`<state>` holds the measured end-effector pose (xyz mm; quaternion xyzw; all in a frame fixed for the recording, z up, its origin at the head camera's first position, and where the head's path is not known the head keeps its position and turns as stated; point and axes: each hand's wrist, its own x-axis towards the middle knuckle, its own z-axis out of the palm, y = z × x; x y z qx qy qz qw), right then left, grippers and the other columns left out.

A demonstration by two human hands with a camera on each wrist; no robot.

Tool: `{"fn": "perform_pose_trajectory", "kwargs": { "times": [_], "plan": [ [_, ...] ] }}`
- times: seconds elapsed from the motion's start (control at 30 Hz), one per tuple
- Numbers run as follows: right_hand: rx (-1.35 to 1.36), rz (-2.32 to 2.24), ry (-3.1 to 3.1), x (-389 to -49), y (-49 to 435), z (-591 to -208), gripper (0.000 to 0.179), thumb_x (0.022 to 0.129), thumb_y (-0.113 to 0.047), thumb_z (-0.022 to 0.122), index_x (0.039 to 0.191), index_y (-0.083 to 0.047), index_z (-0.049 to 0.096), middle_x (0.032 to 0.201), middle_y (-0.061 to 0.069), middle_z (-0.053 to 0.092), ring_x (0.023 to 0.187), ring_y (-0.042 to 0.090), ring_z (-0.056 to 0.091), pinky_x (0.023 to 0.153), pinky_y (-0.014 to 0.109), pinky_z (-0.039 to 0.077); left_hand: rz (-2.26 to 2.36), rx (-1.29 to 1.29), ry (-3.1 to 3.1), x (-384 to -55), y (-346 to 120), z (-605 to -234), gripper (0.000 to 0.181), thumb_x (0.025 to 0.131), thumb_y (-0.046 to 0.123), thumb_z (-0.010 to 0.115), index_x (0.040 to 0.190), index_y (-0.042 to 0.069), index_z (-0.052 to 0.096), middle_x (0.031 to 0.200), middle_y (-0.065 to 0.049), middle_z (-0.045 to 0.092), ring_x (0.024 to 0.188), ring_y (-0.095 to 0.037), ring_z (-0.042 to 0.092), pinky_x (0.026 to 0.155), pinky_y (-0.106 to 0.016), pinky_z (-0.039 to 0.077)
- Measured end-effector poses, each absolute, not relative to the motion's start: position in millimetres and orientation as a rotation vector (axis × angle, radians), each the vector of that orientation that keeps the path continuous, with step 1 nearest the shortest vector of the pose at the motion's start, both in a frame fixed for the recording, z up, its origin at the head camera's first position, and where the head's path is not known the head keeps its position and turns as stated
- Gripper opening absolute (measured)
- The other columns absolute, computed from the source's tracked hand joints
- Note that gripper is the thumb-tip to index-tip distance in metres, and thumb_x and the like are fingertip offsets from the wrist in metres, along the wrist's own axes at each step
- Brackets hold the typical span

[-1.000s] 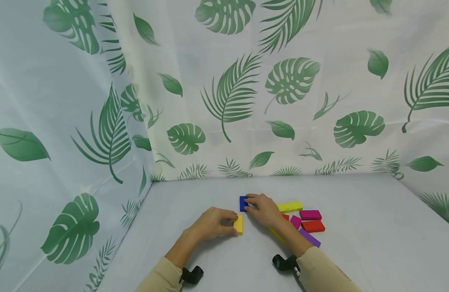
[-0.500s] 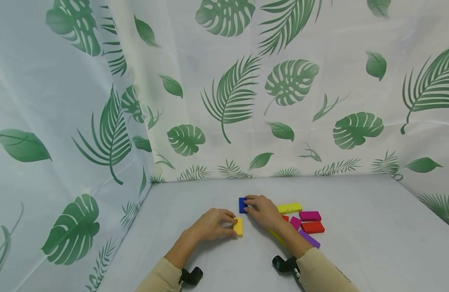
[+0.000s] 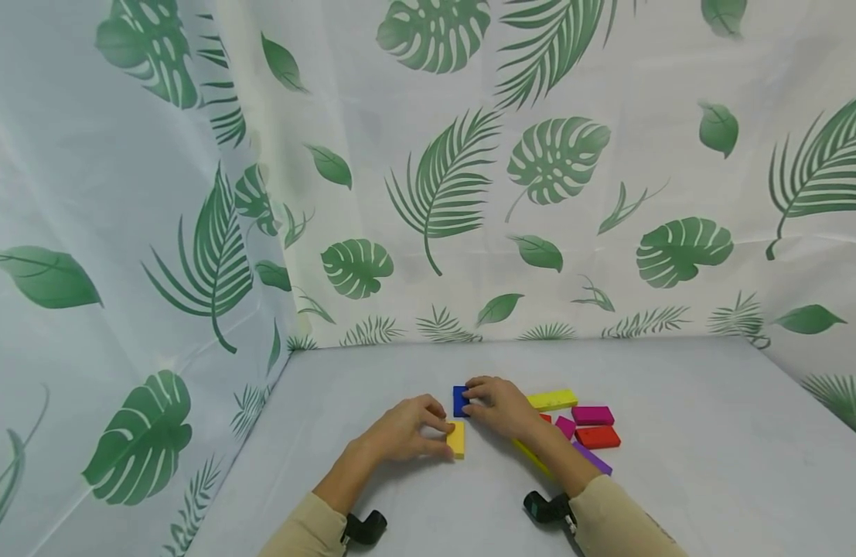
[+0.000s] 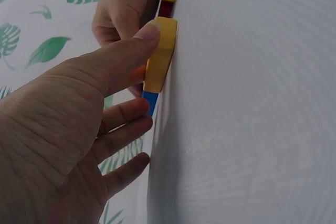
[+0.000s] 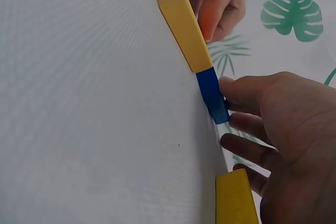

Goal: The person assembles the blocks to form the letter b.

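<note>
My left hand [image 3: 407, 429] pinches a light yellow block [image 3: 456, 440] on the table, thumb at its near end and a finger toward its far end. In the left wrist view, the thumb lies against this block [image 4: 161, 56] while the other fingers extend loosely. Just beyond it, a dark blue block [image 3: 460, 401] lies nearly in line, seemingly with a narrow gap. My right hand [image 3: 500, 406] holds the blue block from the right with thumb and fingers. The right wrist view shows the thumb near the blue block's [image 5: 212, 95] side; the fingertips' contact is partly hidden.
Right of my right hand lie a long yellow block [image 3: 553, 400], magenta blocks [image 3: 592, 416], a red block [image 3: 598, 437] and a purple block [image 3: 593, 458]. My right forearm partly covers others, including a yellow block [image 3: 532, 458]. Leaf-printed sheets [image 3: 441, 193] hang behind and left.
My right hand has drawn the blue block slightly nearer, narrowing the gap to the light yellow block. The left hand and its block have shifted only a little. The other blocks stay put.
</note>
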<state>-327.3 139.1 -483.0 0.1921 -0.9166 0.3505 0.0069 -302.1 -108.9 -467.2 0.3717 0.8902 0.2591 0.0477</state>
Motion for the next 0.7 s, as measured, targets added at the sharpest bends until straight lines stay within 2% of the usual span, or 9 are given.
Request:
{"fn": "perform_pose_trajectory", "kwargs": {
  "times": [0.27, 0.47, 0.7],
  "plan": [
    [0.712, 1.103, -2.842, -327.0, 139.7, -481.1, 0.024, 0.098, -0.022, 0.074, 0.120, -0.012, 0.079, 0.137, 0.006, 0.069, 0.135, 0.035, 0.059, 0.113, 0.059, 0.045, 0.848, 1.177, 2.682, -303.6, -108.9, -467.7, 0.049, 0.084, 0.049, 0.085, 0.122, 0.019, 0.079, 0.106, 0.013, 0.066, 0.096, -0.003, 0.062, 0.085, -0.020, 0.052],
    [0.754, 1.126, -2.843, -324.5, 139.8, -479.3, 0.027, 0.098, -0.023, 0.074, 0.121, -0.010, 0.078, 0.136, 0.008, 0.069, 0.134, 0.036, 0.059, 0.113, 0.059, 0.046, 0.841, 1.146, 2.685, -302.0, -108.5, -467.5, 0.048, 0.083, 0.049, 0.086, 0.120, 0.020, 0.080, 0.106, 0.015, 0.063, 0.094, -0.005, 0.060, 0.080, -0.017, 0.050],
    [0.821, 1.145, -2.830, -322.8, 141.6, -479.9, 0.027, 0.098, -0.024, 0.074, 0.121, -0.010, 0.078, 0.135, 0.007, 0.069, 0.132, 0.035, 0.060, 0.112, 0.060, 0.046, 0.809, 1.150, 2.710, -301.0, -108.3, -468.7, 0.047, 0.083, 0.052, 0.085, 0.119, 0.023, 0.081, 0.109, 0.015, 0.062, 0.095, -0.002, 0.057, 0.082, -0.017, 0.049]
  ]
}}
